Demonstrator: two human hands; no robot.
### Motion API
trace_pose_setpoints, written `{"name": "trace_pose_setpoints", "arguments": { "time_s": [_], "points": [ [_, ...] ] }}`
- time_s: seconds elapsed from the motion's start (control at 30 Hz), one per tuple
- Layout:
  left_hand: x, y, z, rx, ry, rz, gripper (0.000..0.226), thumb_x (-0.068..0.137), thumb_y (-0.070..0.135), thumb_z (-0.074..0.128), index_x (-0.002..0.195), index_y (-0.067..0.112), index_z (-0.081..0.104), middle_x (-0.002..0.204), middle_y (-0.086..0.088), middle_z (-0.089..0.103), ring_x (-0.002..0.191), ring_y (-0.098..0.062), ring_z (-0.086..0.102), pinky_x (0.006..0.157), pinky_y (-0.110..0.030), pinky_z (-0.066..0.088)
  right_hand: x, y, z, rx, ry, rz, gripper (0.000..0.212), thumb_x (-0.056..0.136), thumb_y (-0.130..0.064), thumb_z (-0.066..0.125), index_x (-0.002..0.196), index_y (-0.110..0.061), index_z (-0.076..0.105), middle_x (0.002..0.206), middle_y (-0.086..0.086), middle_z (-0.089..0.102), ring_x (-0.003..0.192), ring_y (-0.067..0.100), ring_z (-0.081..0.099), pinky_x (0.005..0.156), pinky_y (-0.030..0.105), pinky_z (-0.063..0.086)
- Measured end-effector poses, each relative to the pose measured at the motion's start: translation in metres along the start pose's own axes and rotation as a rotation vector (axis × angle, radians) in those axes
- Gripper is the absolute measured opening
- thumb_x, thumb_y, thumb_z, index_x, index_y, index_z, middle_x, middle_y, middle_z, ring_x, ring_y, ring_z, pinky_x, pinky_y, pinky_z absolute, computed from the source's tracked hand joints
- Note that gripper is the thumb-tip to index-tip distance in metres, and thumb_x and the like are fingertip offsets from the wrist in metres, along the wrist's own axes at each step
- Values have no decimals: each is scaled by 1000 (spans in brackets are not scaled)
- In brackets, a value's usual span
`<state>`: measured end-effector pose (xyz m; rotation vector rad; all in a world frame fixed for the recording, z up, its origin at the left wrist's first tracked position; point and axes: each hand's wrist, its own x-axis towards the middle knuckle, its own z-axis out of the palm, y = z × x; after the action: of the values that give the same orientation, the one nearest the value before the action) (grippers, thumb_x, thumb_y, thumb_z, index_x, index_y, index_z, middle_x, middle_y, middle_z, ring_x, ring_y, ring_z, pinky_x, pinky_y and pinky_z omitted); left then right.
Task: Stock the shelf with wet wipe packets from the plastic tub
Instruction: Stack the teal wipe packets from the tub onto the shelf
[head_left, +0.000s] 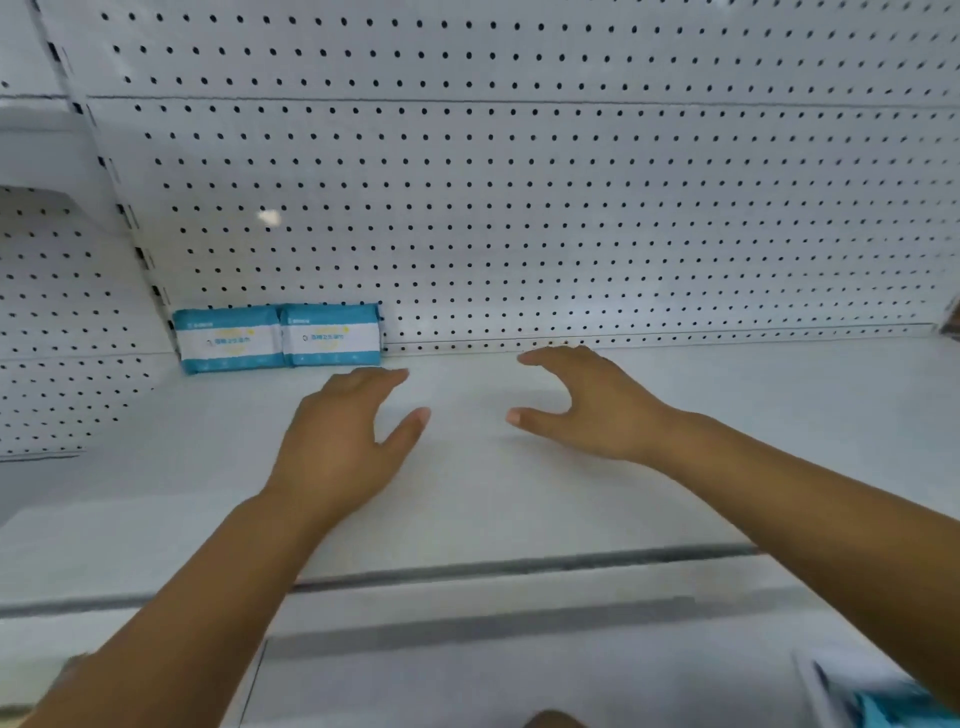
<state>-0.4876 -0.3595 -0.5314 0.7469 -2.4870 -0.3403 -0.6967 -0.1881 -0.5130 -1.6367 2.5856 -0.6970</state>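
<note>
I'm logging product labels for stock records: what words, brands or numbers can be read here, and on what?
On the left wet wipe packet: a line of print on the white band, too blurred to read.
On the right wet wipe packet: the same print, also too blurred to read.
No other text shows in the view.

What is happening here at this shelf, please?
A person is stocking a white shelf with wet wipe packets. A first packet and a second packet stand side by side at the back left, against the pegboard wall. The left hand and the right hand are over the shelf, open and empty. A corner of the plastic tub shows at the lower right.
</note>
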Motion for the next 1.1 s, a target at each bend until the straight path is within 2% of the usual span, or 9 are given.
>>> {"name": "trace_pose_setpoints", "arguments": {
  "time_s": [0.1, 0.3, 0.6, 0.77, 0.93, 1.1],
  "points": [
    [-9, 50, 7, -28, -17, 98, 55, 96, 59, 52, 144, 32, 52, 150, 9, 50, 140, -12, 39, 109, -25, 27, -46, 22, -24, -45, 12, 21, 75, 88, -61, 63, 152, -32, 36, 156, -10, 38, 144, 8, 27, 118, 31, 29],
    [-24, 143, 34, -123, -86, 253, 56, 95, 61, 50, 143, 33, 52, 149, 12, 50, 138, -11, 41, 110, -27, 29, -131, 72, -69, -132, 76, 97, 81, 87, -64, 61, 154, -31, 31, 157, -12, 36, 145, 7, 26, 118, 35, 32],
    [-48, 283, 83, -297, -178, 460, 58, 95, 64, 46, 147, 38, 45, 152, 16, 45, 140, -9, 38, 112, -30, 30, -261, 149, -135, -143, 200, 309, 81, 85, -64, 63, 153, -29, 34, 154, -12, 40, 141, 5, 30, 108, 18, 26],
    [-71, 343, 111, -399, -251, 594, 55, 95, 59, 49, 145, 37, 48, 147, 16, 49, 134, -6, 41, 103, -24, 32, -334, 179, -154, -160, 257, 454, 76, 86, -59, 66, 150, -29, 39, 152, -12, 41, 140, 4, 32, 108, 15, 24],
    [-94, 381, 137, -490, -352, 655, 55, 92, 60, 48, 142, 36, 52, 140, 18, 53, 128, -5, 46, 101, -26, 38, -401, 206, -154, -160, 293, 617, 73, 84, -60, 66, 146, -28, 45, 147, -11, 48, 134, 5, 42, 104, 15, 29],
    [-119, 409, 171, -513, -469, 697, 63, 87, 66, 44, 139, 34, 56, 141, 16, 53, 124, -2, 47, 99, -22, 35, -456, 232, -134, -49, 292, 814, 65, 84, -60, 67, 139, -29, 53, 135, -10, 55, 124, 5, 52, 97, 19, 43]
  ]
}}
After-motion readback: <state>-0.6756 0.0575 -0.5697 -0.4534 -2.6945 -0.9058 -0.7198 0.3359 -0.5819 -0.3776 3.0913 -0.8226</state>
